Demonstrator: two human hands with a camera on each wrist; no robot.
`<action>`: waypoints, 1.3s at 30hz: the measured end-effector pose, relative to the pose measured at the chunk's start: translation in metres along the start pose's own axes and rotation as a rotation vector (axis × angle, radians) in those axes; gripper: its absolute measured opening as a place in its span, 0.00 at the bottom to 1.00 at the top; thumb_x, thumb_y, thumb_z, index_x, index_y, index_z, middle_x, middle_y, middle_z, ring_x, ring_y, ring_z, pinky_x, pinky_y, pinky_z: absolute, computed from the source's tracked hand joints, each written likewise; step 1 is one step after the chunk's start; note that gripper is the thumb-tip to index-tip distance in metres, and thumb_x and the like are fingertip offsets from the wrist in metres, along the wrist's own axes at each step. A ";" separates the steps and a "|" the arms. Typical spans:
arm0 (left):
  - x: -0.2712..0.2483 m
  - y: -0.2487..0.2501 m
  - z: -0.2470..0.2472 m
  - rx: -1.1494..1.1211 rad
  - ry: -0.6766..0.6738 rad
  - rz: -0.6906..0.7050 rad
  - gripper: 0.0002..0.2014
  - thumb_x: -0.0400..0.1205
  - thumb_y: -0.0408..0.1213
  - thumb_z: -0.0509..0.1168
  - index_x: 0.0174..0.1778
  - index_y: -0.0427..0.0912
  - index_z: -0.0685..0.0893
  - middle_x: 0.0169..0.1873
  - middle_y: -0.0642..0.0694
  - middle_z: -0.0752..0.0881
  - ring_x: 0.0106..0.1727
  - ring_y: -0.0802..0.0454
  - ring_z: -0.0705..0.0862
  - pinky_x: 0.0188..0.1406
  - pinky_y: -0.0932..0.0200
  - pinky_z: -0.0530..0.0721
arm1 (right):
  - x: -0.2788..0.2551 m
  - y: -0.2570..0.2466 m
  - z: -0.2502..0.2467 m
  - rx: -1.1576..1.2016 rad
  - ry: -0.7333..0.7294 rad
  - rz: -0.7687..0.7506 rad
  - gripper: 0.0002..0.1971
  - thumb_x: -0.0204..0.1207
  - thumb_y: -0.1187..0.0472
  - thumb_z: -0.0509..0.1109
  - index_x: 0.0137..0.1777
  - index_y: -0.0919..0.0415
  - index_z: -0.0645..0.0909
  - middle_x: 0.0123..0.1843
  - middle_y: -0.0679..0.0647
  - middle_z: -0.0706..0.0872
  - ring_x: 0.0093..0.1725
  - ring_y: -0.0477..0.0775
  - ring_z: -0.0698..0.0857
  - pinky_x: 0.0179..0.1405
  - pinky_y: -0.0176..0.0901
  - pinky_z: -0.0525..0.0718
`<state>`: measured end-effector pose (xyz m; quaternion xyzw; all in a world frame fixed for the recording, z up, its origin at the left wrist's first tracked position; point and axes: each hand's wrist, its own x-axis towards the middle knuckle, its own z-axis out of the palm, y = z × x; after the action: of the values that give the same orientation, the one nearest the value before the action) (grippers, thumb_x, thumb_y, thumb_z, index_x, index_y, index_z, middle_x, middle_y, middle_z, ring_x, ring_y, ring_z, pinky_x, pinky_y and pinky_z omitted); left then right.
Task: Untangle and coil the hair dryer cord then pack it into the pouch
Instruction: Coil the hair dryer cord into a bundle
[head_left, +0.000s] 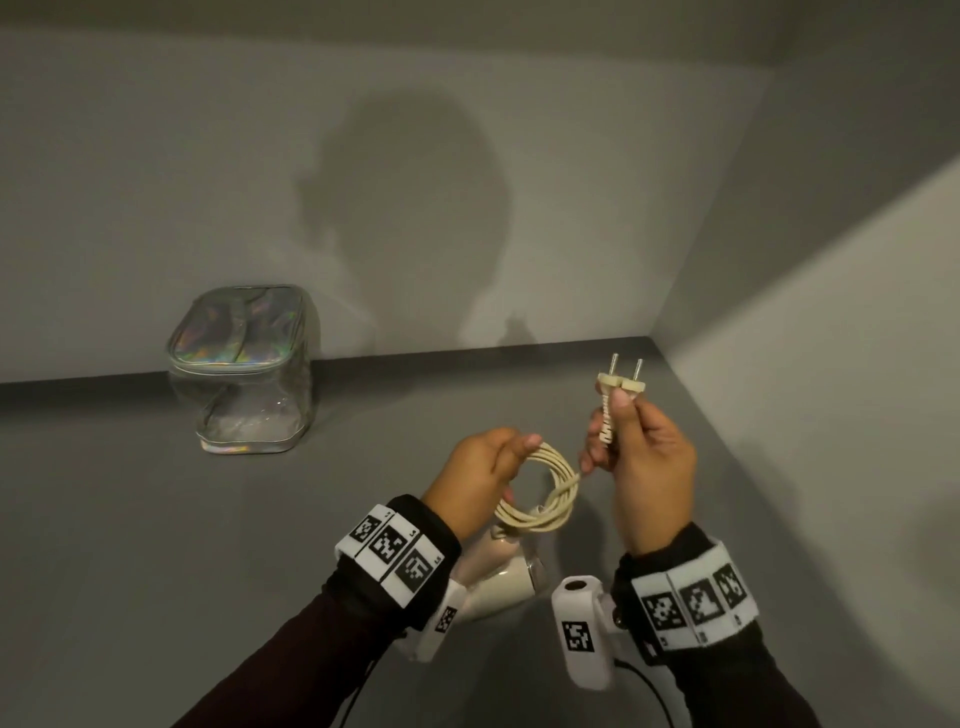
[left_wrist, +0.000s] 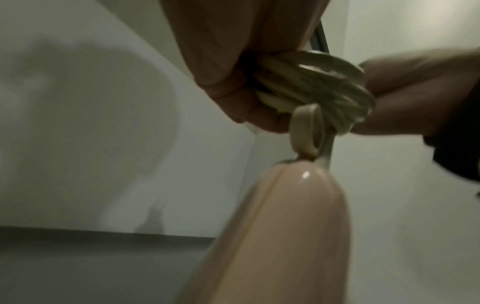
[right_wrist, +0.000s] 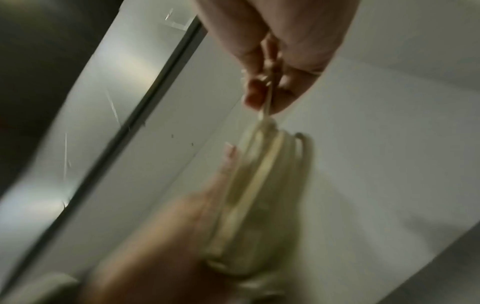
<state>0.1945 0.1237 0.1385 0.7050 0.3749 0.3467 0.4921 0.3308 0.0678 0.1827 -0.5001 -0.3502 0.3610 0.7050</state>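
Observation:
A cream cord (head_left: 545, 493) hangs in several loops from my left hand (head_left: 485, 467), whose fingers and thumb grip the coil (left_wrist: 311, 86). Below it dangles the cream hair dryer (head_left: 498, 571), its handle (left_wrist: 280, 226) close under the left wrist camera. My right hand (head_left: 639, 457) pinches the two-pin plug (head_left: 621, 382) upright, prongs pointing up, just right of the coil. A short stretch of cord (right_wrist: 266, 109) runs from the plug hand down to the coil (right_wrist: 259, 185). The pouch (head_left: 241, 369), clear-sided with a holographic zipped lid, stands at the back left against the wall.
The grey table surface (head_left: 156, 519) meets a grey back wall and a side wall on the right, forming a corner behind my right hand. White wrist cameras (head_left: 579, 623) and black cables hang under both wrists.

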 end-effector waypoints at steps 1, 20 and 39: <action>-0.002 0.004 0.002 -0.005 -0.012 0.011 0.18 0.81 0.47 0.55 0.34 0.36 0.76 0.22 0.49 0.72 0.17 0.61 0.74 0.20 0.70 0.74 | 0.005 0.005 -0.001 -0.053 0.032 0.042 0.09 0.78 0.62 0.63 0.40 0.62 0.82 0.27 0.55 0.77 0.19 0.45 0.74 0.18 0.37 0.78; 0.004 0.015 -0.013 0.116 0.070 0.044 0.19 0.75 0.50 0.65 0.27 0.39 0.75 0.22 0.47 0.74 0.26 0.52 0.73 0.32 0.55 0.75 | 0.008 0.033 -0.015 -0.126 -0.796 0.512 0.18 0.61 0.64 0.62 0.51 0.63 0.81 0.39 0.57 0.80 0.32 0.47 0.73 0.25 0.33 0.68; 0.011 0.000 0.000 -0.123 -0.069 -0.169 0.09 0.73 0.38 0.71 0.32 0.46 0.77 0.23 0.51 0.82 0.19 0.67 0.79 0.21 0.72 0.76 | 0.002 0.041 -0.004 -0.535 -0.598 0.164 0.36 0.59 0.78 0.75 0.61 0.49 0.65 0.46 0.60 0.86 0.43 0.56 0.86 0.47 0.51 0.85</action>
<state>0.1999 0.1337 0.1401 0.6508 0.3940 0.3019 0.5746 0.3283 0.0773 0.1426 -0.5650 -0.5803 0.4418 0.3859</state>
